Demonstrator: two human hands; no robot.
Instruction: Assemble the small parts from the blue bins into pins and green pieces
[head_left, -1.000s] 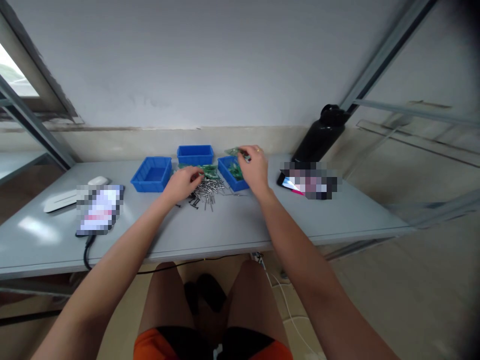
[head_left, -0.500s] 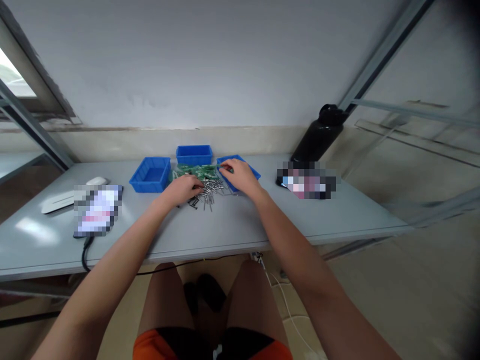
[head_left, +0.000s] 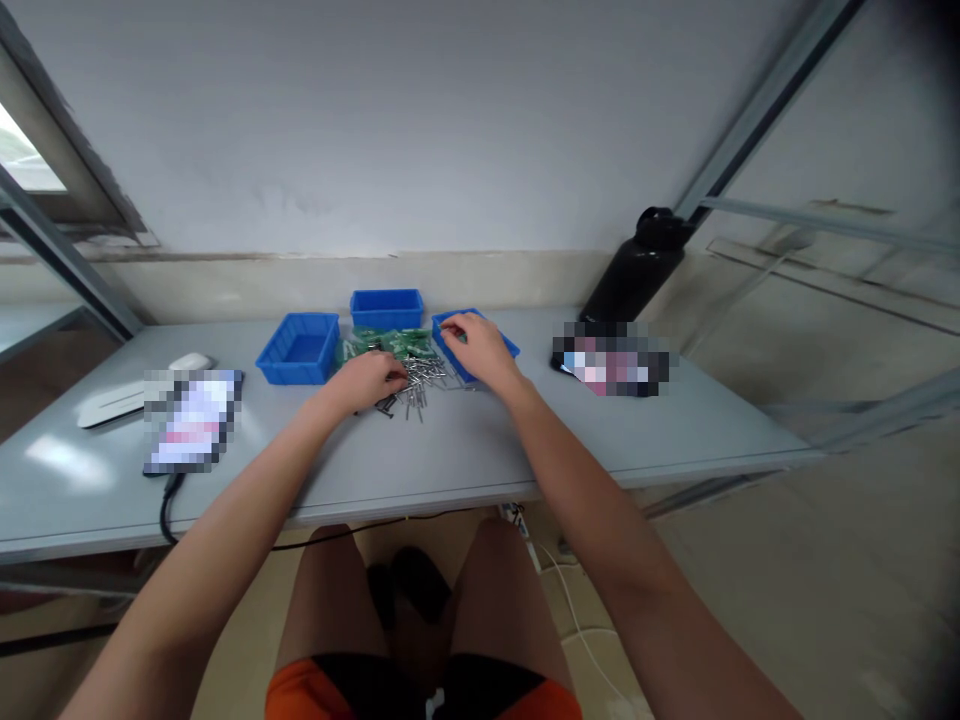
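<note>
My left hand (head_left: 369, 381) rests at the left side of a loose pile of metal screws (head_left: 424, 372), its fingers curled together. Whatever those fingertips pinch, if anything, is too small to make out. Just behind the pile lie green pieces in clear plastic (head_left: 394, 343). My right hand (head_left: 480, 345) is over the right blue bin (head_left: 510, 347), covering much of it. Its thumb and fingers are bent close together, and I cannot make out what is between them.
Another blue bin (head_left: 300, 348) stands left of the pile, and one more blue bin (head_left: 387, 303) is at the back. A phone with a cable (head_left: 196, 420) and a white device (head_left: 120, 400) lie left. On the right are another phone (head_left: 607, 362) and a black bottle (head_left: 637, 265).
Both hands stay almost where they were. My right fingers have shifted slightly over the right bin, and the whole view has moved a little.
</note>
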